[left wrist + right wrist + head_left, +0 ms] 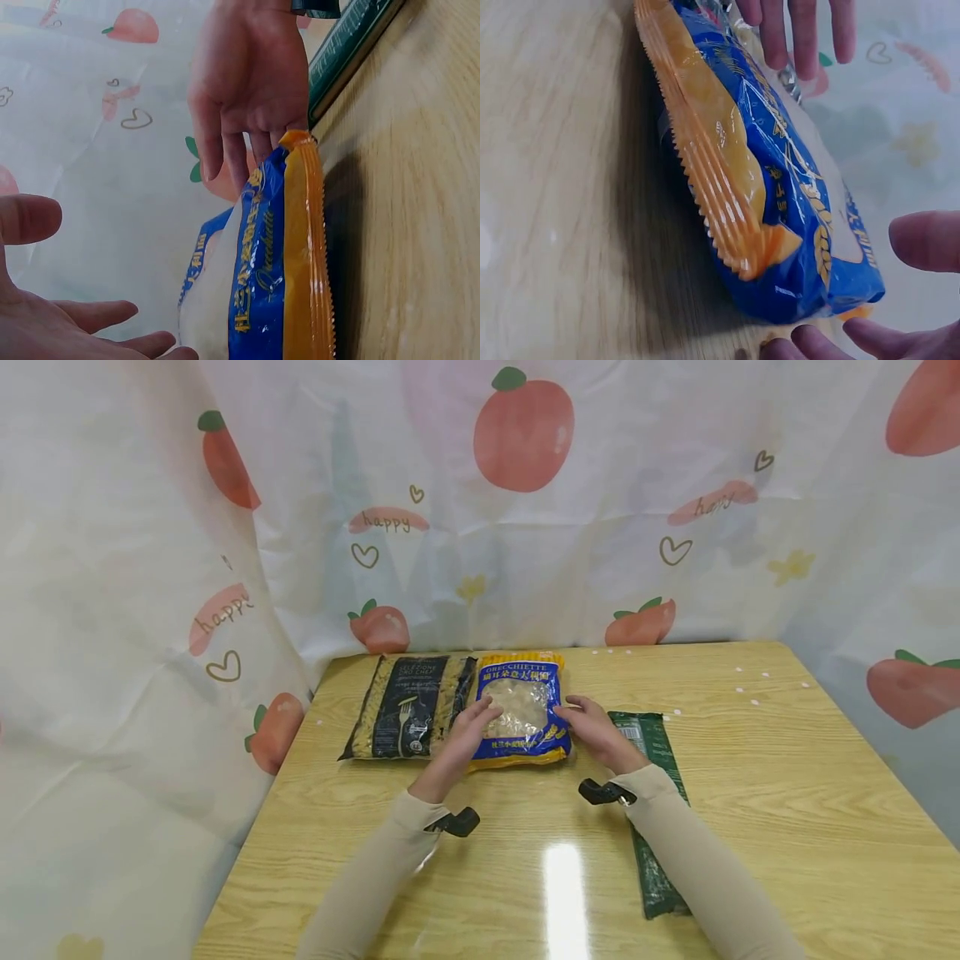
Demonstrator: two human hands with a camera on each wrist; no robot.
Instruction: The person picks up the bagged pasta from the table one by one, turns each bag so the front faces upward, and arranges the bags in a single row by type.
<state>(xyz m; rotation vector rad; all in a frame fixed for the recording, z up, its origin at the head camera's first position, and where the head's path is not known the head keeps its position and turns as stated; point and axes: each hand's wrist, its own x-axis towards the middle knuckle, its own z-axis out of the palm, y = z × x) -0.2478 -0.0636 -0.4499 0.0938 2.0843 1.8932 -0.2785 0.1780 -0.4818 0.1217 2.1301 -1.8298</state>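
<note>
A blue and yellow bag of orecchiette pasta (517, 706) lies flat at the back of the table, its clear window showing pale pasta. My left hand (467, 731) is at the bag's left side, fingers extended over its edge. At the opposite side is my right hand (596, 731), thumb raised and fingers spread beside the bag's corner. In the right wrist view, the fingers (877, 341) reach along the bag's end, below the raised thumb. The left wrist view shows the left hand (67, 322) with thumb and fingers apart near the bag (259, 277).
A black bag of pasta (408, 706) lies directly left of the orecchiette bag. To the right, a long dark green packet (656, 860) lies partly under the right forearm. Behind the wooden table (787, 810) hangs a white curtain (465, 552) printed with fruit.
</note>
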